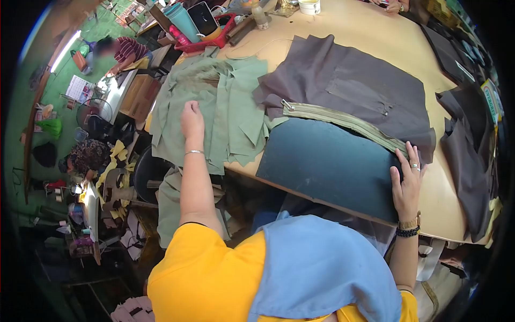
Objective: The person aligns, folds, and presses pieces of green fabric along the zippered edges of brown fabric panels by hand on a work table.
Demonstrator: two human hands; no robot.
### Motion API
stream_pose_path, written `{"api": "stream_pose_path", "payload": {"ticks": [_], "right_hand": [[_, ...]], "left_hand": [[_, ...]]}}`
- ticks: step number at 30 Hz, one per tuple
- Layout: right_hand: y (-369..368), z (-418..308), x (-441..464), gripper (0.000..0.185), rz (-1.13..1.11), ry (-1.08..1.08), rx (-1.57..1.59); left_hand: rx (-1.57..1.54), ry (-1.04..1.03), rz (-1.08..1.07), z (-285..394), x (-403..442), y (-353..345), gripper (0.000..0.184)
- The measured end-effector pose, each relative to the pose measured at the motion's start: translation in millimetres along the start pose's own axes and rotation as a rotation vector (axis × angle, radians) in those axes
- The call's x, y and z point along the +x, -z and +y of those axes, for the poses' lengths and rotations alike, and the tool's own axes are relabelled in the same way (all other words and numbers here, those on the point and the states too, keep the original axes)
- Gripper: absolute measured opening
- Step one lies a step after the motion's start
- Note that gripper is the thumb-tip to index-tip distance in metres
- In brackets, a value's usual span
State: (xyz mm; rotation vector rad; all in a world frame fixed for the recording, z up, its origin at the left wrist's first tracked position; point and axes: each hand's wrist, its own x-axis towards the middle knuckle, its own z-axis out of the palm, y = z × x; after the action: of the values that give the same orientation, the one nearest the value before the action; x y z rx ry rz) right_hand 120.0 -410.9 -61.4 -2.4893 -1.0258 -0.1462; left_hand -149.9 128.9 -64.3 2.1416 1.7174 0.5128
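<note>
My left hand (192, 119) is closed over the pile of green fabric pieces (236, 107) at the left of the table; what its fingers hold, if anything, is hidden. My right hand (409, 180) lies with fingers spread at the right end of an olive zipper strip (343, 119), touching it and the black board (327, 163). A metal zipper pull (288, 105) shows at the strip's left end. Behind the strip spreads a dark brown fabric piece (354, 80), partly wrinkled. The board sits at the table's front edge.
A red basket (214, 40) with a phone and a teal tumbler (181, 22) stands at the back left. More dark fabric (469, 155) hangs at the right. A white cup (309, 6) is at the back. Other people sit at the left; another person's hand (394, 6) shows at the top.
</note>
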Motion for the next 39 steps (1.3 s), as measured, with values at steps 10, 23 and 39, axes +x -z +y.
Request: {"api": "stream_pose_path", "payload": {"ticks": [10, 23, 39], "right_hand": [[-4.9, 1.9, -1.3, 0.042, 0.012, 0.003, -0.028], [-6.5, 4.2, -0.2, 0.041, 0.023, -0.016, 0.008], [-2.5, -2.1, 0.2, 0.041, 0.025, -0.039, 0.014]], "left_hand": [[0.33, 0.033, -0.049, -20.2, -14.2, -17.5, 0.093], [0.114, -0.097, -0.043, -73.2, 74.2, -15.2, 0.07], [-0.487, -0.446, -0.033, 62.3, 93.8, 94.0, 0.067]]}}
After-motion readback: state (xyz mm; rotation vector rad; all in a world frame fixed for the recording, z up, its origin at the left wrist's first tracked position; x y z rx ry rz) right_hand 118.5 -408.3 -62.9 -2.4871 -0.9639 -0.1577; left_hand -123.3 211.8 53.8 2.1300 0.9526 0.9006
